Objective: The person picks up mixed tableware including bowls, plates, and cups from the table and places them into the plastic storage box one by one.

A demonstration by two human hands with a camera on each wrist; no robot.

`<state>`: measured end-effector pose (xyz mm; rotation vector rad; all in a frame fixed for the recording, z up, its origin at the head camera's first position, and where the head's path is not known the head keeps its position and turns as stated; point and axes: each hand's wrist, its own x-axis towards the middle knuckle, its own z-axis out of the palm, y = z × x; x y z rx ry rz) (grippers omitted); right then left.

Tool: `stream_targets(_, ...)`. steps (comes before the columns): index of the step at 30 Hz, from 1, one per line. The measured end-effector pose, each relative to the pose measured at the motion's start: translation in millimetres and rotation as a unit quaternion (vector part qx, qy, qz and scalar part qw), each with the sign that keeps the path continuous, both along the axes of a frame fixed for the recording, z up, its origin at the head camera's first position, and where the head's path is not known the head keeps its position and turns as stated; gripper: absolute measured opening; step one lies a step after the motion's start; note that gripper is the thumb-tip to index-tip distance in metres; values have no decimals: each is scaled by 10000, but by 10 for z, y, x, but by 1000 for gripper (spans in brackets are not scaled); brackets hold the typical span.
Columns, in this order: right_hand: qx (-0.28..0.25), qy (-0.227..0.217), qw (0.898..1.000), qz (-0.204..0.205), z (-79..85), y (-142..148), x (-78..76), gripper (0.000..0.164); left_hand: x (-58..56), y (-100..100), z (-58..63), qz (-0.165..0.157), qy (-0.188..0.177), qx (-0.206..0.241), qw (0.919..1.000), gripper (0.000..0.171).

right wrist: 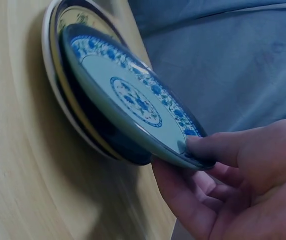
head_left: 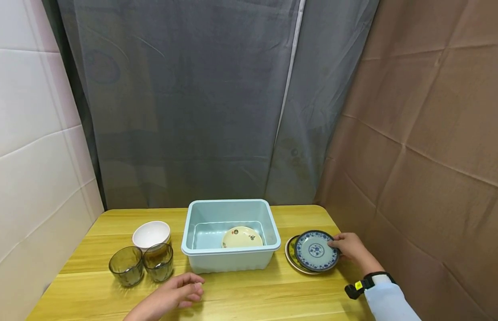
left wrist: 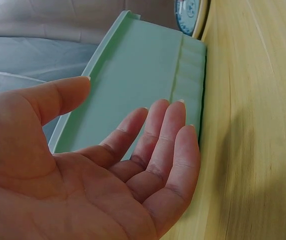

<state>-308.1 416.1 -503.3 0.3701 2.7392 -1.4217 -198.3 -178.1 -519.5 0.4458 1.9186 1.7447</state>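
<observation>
My right hand (head_left: pixel 350 249) pinches the rim of a blue-and-white patterned plate (head_left: pixel 316 250), thumb on top and fingers beneath. In the right wrist view this plate (right wrist: pixel 132 100) tilts above a small stack, its near edge raised. Beneath it lie a yellow-green patterned plate (head_left: pixel 292 252) and a pale-rimmed plate (head_left: pixel 289 260), both partly hidden. My left hand (head_left: pixel 172 294) holds nothing; its fingers are loosely bent, palm up in the left wrist view, in front of a light blue plastic basin (head_left: pixel 228 263). Inside the basin lies a cream plate (head_left: pixel 242 237) with small printed motifs.
Left of the basin stand two smoky glass cups, one (head_left: pixel 126 266) further left and the other (head_left: pixel 158 262) beside it. A white bowl (head_left: pixel 151 234) sits behind them. Grey curtain (head_left: pixel 184 111) hangs behind the wooden table (head_left: pixel 240 294); brown cloth (head_left: pixel 433 133) borders the right.
</observation>
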Motion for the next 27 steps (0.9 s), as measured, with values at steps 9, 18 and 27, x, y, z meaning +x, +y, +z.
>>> stream_targets(9, -579, -119, 9982, 81, 114, 31, 147, 40, 3, -6, -7, 65, 74, -5, 10000, 41)
stream_targets(18, -1608, -150, 9863, 329, 308, 14, 377, 38, 6, 14, 66, 160, 291, -155, 9993, 39)
stream_targets(27, -2777, -163, 9540, 1117, 559, -95, 569, 24, 10, 16, 155, 68, 350, -89, 9993, 36)
